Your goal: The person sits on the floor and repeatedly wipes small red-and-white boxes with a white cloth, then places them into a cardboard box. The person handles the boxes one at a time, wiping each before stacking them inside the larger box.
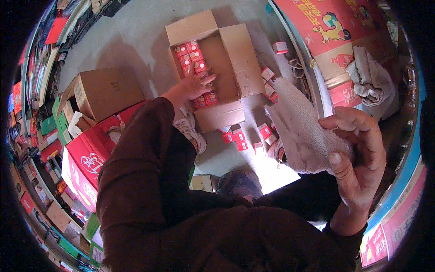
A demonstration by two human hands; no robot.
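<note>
An open cardboard carton (222, 68) stands on the floor in front of me with its flaps folded out. Small red-and-white boxes (185, 49) stand packed along its left side, and the brown bottom shows to their right. My left hand (197, 86) reaches in over these boxes, its fingers spread and holding nothing; whether the fingertips touch a box I cannot tell. Raised at the right, my right hand (360, 154) pinches a whitish cloth (303, 131) between thumb and fingers. The cloth hangs toward the carton and covers part of the floor.
Several loose small red boxes (240, 139) lie near my shoes (189, 129). Left of me stand a closed-sided brown carton (108, 90) and a red carton (86, 158), beside crowded shelves. At the right, a grey towel (372, 81) lies on large red cartons (312, 31).
</note>
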